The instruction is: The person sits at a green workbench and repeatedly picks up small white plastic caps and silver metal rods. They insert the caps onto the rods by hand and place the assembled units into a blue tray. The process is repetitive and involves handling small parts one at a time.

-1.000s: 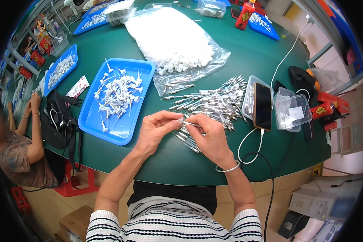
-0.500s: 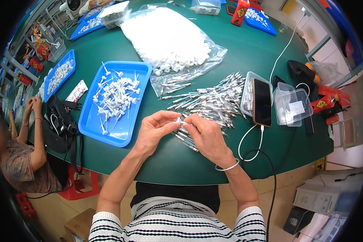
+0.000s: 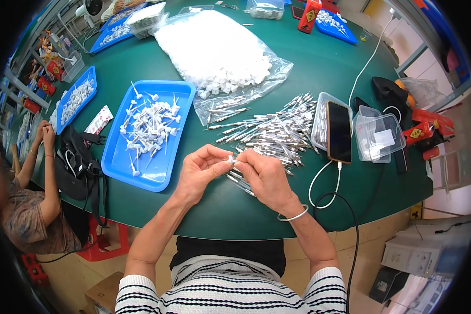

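Note:
Before me, over the table's near side, both hands meet fingertip to fingertip. My left hand [image 3: 200, 170] is closed in a pinch on a small white plastic cap [image 3: 230, 158]. The fingers of my right hand [image 3: 267, 175] press together right beside the cap; what they pinch is mostly hidden behind them. Just beyond lies a loose pile of thin white-and-grey rods with metal ends [image 3: 277, 131]. To the left, a blue tray [image 3: 154, 180] contains many white caps with thin rods stuck in them.
Past the rods lies a big clear bag of white caps [image 3: 214, 52]. On the right, a phone [image 3: 339, 131] leans on a clear box of rods [image 3: 321, 112], near stacked clear containers [image 3: 379, 136]. A black bag [image 3: 73, 167] and a seated person [image 3: 36, 209] are at left.
My hands stay together at nearly the same spot. The cap's angle between the fingertips has changed slightly, and the right fingers have moved slightly. The rest looks the same.

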### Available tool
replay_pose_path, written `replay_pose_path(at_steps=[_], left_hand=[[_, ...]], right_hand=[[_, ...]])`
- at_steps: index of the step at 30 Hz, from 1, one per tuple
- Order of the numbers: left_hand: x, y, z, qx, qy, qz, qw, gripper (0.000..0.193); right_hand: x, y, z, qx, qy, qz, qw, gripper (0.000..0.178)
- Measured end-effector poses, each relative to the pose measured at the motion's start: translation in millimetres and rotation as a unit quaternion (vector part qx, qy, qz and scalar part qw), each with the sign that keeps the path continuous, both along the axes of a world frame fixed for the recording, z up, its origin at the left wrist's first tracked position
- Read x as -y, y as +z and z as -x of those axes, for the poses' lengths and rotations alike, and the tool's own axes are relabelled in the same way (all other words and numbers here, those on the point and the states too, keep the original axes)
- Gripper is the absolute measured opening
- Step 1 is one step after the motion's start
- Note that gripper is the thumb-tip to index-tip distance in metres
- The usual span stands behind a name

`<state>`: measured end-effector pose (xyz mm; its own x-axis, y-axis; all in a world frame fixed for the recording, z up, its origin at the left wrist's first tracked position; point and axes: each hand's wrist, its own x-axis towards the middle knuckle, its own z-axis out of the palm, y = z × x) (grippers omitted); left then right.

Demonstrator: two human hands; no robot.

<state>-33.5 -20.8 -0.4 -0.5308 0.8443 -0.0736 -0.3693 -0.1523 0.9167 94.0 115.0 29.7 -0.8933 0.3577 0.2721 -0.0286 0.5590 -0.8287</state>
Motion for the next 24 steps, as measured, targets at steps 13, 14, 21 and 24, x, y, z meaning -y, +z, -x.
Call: replay_pose_path(at_steps=[13,14,21,24], left_hand=[[0.6,11.9,-7.3,-0.037,0.016,-0.091,0.995,0.02],[0.7,10.4,-6.9,-0.059,0.018,-0.101,0.993,0.02],[4.1,9.4,-8.5,-0.143,0.026,-0.127,0.981,0.016],[4.6,7.2,-9.3,-0.161,0.034,-0.143,0.976,0.016]], right_hand=[[-1.9,-5.7,1.4,-0.037,0.07,0.276,0.958,0.01],[-2.5,-5.7,1.6,-0.036,0.079,0.296,0.951,0.01],[-1.7,-18.3,1.1,-0.037,0.114,0.343,0.931,0.014],[3.4,-19.4,0.7,-0.047,0.117,0.354,0.927,0.015]])
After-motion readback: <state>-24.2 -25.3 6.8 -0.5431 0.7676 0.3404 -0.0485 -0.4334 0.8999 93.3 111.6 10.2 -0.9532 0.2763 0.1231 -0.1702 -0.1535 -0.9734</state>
